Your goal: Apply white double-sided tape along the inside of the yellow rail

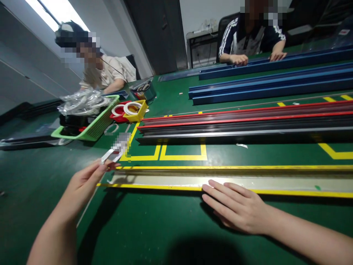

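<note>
My left hand (92, 180) pinches a roll of white tape (107, 156) above the left end of a long yellow-edged channel strip (168, 180). Part of the roll is blurred out by pixelation. The strip lies lengthwise across the green table, its pale inner face upward, with a thin whitish line along its near edge. My right hand (237, 206) rests flat near the strip's middle, fingers stretched out, the fingertips touching its near edge and pale face.
Beyond lie black and red-edged profiles (248, 125) and blue profiles (270, 82). At left stand a green basket (102, 121) with plastic bags, and red and yellow trays (139, 113) with white tape rolls. Two people sit across the table; one rests both hands on a blue profile.
</note>
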A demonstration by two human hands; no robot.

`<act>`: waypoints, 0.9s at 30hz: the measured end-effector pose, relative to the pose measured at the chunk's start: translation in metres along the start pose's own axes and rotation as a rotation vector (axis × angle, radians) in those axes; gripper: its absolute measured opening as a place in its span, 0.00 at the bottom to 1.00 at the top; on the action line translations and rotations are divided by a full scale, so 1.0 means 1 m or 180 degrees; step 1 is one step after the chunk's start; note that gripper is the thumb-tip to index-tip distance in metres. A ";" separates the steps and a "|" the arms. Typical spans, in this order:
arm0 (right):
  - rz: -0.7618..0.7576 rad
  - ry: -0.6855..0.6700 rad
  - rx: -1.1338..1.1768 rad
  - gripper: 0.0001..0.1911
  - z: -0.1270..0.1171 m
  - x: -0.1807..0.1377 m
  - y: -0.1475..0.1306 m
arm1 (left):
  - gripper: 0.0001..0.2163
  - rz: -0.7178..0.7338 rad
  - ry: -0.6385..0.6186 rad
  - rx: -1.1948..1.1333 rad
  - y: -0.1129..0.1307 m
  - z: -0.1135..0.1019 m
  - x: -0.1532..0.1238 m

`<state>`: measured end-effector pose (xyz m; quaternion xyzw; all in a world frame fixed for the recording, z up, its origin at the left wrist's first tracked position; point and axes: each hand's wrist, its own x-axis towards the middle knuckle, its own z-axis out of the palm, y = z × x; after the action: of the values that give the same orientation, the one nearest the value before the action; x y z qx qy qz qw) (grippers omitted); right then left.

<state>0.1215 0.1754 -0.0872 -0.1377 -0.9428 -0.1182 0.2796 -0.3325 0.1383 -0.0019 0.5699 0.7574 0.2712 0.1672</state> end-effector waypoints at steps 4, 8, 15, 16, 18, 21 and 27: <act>-0.0023 -0.0020 -0.0054 0.25 -0.001 0.003 0.001 | 0.17 -0.0302 0.0347 0.0743 -0.031 -0.018 0.002; 0.0090 0.0067 -0.0061 0.23 0.002 0.004 -0.001 | 0.13 -0.0635 0.0833 0.1329 -0.077 -0.039 0.045; 0.0040 0.0057 -0.0252 0.20 -0.005 0.012 0.002 | 0.28 0.0176 0.0630 0.2114 -0.079 -0.032 0.164; 0.0000 0.0064 -0.0281 0.19 -0.008 0.015 0.004 | 0.27 0.0306 0.0603 0.2172 -0.071 -0.027 0.177; -0.0079 0.0122 -0.0299 0.19 -0.012 0.020 0.007 | 0.23 0.0599 0.0431 0.2227 -0.054 -0.014 0.204; -0.0089 0.0204 -0.0256 0.18 -0.014 0.023 0.010 | 0.16 0.0967 0.0148 0.2232 -0.034 0.003 0.243; 0.0066 0.0258 -0.0168 0.18 0.000 0.016 0.005 | 0.11 0.1311 -0.0126 0.2131 -0.018 0.019 0.301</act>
<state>0.1102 0.1837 -0.0775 -0.1499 -0.9258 -0.1456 0.3151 -0.4242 0.4259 -0.0108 0.7381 0.6705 0.0260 -0.0713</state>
